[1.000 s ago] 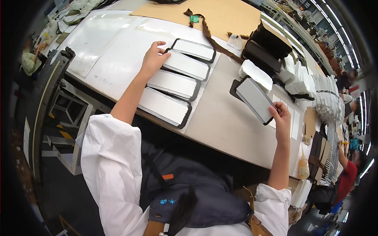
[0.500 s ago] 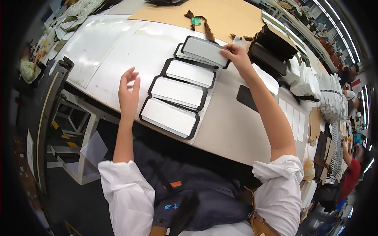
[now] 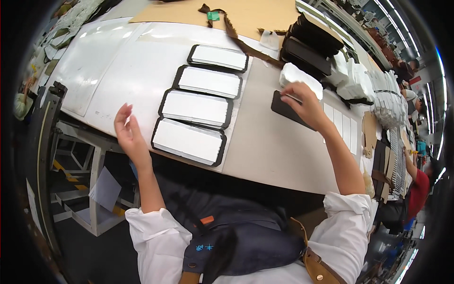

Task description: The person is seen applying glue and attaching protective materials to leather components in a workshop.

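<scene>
Two sets of fingers to report. At left hand (image 3: 133,139), shows fingers loosely curved, parted from the thumb, gripping nothing, above the near edge of the white-topped worktable (image 3: 118,85). At right hand (image 3: 305,105), shows fingers bent down over a flat, black, rectangular panel (image 3: 285,108); cannot tell whether grasping or merely touching. Finds that panel on the greyish-beige board (image 3: 265,151), partly hidden by the same hand. Between the hands, counts four white rectangular strips on black, round-cornered backings (image 3: 189,141), in a slanting row. Just beyond the right hand, notes a puffy white bundle (image 3: 289,75). Farther out, records stacked blackish pieces (image 3: 306,61) and a ragged brown strip (image 3: 231,31) with green tag (image 3: 213,16).
</scene>
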Motion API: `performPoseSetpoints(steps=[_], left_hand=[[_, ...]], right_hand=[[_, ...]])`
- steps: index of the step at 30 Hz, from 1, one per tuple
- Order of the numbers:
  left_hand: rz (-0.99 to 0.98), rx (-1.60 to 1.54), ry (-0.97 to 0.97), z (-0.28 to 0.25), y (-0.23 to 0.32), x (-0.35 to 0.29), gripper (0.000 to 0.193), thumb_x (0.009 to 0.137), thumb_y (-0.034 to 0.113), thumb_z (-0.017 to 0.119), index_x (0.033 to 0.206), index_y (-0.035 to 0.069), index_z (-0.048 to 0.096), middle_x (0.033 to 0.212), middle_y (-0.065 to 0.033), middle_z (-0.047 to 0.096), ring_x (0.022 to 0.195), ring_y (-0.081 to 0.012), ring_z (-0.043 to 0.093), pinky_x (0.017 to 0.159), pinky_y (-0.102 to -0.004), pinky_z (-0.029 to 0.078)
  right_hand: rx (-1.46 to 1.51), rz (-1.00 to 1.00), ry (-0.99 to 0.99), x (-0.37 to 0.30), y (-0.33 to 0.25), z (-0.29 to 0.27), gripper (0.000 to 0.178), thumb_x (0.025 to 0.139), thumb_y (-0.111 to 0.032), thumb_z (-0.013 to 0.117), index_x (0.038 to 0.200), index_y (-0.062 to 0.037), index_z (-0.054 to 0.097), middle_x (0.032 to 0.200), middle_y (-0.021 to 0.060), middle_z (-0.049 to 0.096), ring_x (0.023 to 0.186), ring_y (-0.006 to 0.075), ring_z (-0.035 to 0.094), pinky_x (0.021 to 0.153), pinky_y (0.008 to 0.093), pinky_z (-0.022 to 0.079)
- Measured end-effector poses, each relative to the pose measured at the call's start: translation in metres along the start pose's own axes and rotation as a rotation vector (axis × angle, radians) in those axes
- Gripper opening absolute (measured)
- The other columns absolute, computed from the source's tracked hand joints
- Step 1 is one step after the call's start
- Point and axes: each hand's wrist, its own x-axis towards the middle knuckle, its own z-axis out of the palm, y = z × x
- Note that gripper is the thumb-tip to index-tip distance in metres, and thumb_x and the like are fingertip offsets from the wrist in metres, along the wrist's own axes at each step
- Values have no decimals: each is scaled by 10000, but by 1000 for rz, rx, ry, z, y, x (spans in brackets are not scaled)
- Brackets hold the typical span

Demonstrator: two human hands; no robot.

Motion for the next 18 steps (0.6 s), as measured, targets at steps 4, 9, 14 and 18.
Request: performPoseSetpoints(steps=[4,9,14,18], left_hand=[[300,48,47,27,63,-32,260,1038,-8,504,1291,-40,552,1285,-138,616,1202,-203,574,1086,-351,414],[430,-257,-428,95,112,-82,265,938,-132,533,1171,-29,605,1169,-166,630,1098,-260,617,1002,-352,477],[166,-284,-730,138,120,-117,233,953,-38,592,1163,32,665,1141,-116,663,1091,-248,630,940,-345,485],[241,-137,-827,150,109,-131,235,944,-10,604,1165,38,669,1163,-117,657,1126,-283,614,980,-373,473]], right_hand=[[-213,50,50,-67,6,-10,213,903,-132,764,1075,-36,683,1125,97,657,1102,311,592,952,410,483],[-411,-76,133,-84,14,3,172,884,-82,747,1027,-29,667,1128,103,652,1113,325,609,966,431,484],[-408,-163,167,-82,18,2,93,887,-61,722,944,-18,661,1063,95,666,1060,307,627,962,422,477],[-433,-211,177,-81,16,2,63,900,-59,699,889,-22,649,1020,65,676,1012,262,636,956,399,465]])
